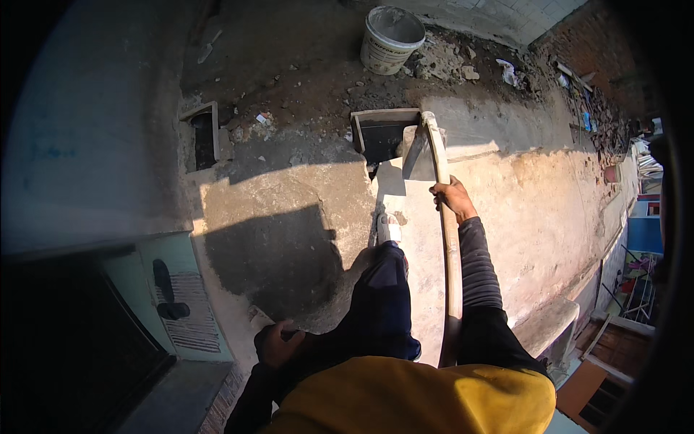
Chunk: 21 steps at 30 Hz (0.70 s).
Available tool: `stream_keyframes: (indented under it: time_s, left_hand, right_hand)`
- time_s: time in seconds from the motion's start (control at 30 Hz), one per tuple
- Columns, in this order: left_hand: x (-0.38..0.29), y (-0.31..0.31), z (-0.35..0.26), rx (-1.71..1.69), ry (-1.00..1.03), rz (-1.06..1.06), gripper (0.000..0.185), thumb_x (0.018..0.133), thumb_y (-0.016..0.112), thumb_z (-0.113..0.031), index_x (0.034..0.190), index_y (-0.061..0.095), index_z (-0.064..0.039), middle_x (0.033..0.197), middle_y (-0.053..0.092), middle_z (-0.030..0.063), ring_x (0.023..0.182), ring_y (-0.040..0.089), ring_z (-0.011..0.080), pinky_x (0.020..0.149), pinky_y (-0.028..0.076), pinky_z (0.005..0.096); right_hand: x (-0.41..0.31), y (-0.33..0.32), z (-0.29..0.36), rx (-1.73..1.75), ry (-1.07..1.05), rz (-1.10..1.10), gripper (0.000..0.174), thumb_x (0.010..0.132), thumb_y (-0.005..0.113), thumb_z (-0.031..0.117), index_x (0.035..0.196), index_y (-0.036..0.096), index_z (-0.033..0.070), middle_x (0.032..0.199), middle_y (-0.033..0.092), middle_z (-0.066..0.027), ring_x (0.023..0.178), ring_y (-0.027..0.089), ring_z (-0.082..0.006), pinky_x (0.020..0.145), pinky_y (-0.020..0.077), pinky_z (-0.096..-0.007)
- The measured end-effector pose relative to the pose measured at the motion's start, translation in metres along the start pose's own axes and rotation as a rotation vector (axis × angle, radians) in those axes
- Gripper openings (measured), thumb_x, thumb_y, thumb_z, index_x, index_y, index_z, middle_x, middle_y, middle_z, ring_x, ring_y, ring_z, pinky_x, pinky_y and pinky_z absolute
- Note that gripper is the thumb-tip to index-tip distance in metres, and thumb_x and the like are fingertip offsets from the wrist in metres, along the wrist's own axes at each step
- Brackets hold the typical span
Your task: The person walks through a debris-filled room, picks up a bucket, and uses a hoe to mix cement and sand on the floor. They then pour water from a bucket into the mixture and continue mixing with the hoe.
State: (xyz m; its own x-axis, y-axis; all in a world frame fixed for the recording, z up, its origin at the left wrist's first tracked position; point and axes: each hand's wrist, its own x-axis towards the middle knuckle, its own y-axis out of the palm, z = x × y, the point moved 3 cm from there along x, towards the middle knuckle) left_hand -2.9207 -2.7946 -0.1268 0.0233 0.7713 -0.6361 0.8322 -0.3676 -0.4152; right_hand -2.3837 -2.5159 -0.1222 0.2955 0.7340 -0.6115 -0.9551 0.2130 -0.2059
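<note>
My right hand (454, 199) is closed around the long wooden handle (451, 255) of what looks like a hoe. Its pale, flat blade (415, 154) rests at the far end, beside a rectangular pit opening (379, 138) with a raised rim and a dark inside. My left hand (281, 344) is low at the left, by my dark trouser leg, with its fingers curled. Whether it holds anything is hard to see. My foot in a sandal (389, 228) stands on the concrete floor just short of the pit.
A white paint bucket (391, 40) stands beyond the pit, next to a heap of rubble (442, 57). At the left is a second, smaller floor opening (204, 138) along the wall. Dark slippers (169, 293) lie on a striped mat (190, 314). A trowel-like tool (209, 48) lies far left.
</note>
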Motion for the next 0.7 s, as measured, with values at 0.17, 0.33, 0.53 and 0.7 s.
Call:
stream_keyframes:
  time_s: [0.17, 0.33, 0.53, 0.7]
  left_hand:
    - [-0.106, -0.026, 0.019, -0.117, -0.252, -0.464, 0.033, 0.091, 0.072, -0.017, 0.117, 0.060, 0.000, 0.088, 0.061, 0.0114, 0.085, 0.061, 0.0226, 0.080, 0.050, 0.0381]
    - [-0.170, 0.029, -0.023, 0.130, -0.142, -0.100, 0.032, 0.094, 0.068, -0.024, 0.117, 0.071, -0.002, 0.106, 0.071, 0.0182, 0.095, 0.064, 0.0356, 0.093, 0.053, 0.0426]
    - [-0.129, 0.056, -0.095, 0.441, 0.595, 0.076, 0.051, 0.084, 0.075, -0.033, 0.126, 0.066, -0.005, 0.116, 0.069, 0.0169, 0.105, 0.066, 0.0354, 0.091, 0.056, 0.0483]
    - [-0.044, 0.041, -0.134, -0.425, -0.357, 0.063, 0.043, 0.088, 0.075, -0.025, 0.128, 0.065, -0.010, 0.108, 0.072, 0.0081, 0.105, 0.068, 0.0264, 0.080, 0.058, 0.0479]
  right_hand:
    - [0.100, -0.107, -0.115, 0.181, 0.393, 0.111, 0.022, 0.075, 0.074, 0.005, 0.093, 0.064, -0.002, 0.070, 0.061, -0.0127, 0.057, 0.062, -0.0257, 0.052, 0.0540, -0.0400]
    - [0.104, -0.164, -0.200, 0.161, 0.613, 0.170, 0.032, 0.070, 0.074, -0.001, 0.101, 0.067, -0.002, 0.084, 0.068, -0.0201, 0.069, 0.068, -0.0380, 0.059, 0.0574, -0.0495]
    - [0.029, -0.233, -0.218, -1.210, -0.282, 1.009, 0.032, 0.080, 0.074, 0.029, 0.111, 0.079, 0.020, 0.104, 0.077, -0.0101, 0.121, 0.062, -0.0376, 0.105, 0.0478, -0.0500]
    - [0.013, -0.236, -0.204, -1.060, -0.442, 0.750, 0.030, 0.069, 0.078, 0.031, 0.095, 0.077, 0.014, 0.096, 0.074, -0.0114, 0.106, 0.064, -0.0359, 0.099, 0.0478, -0.0435]
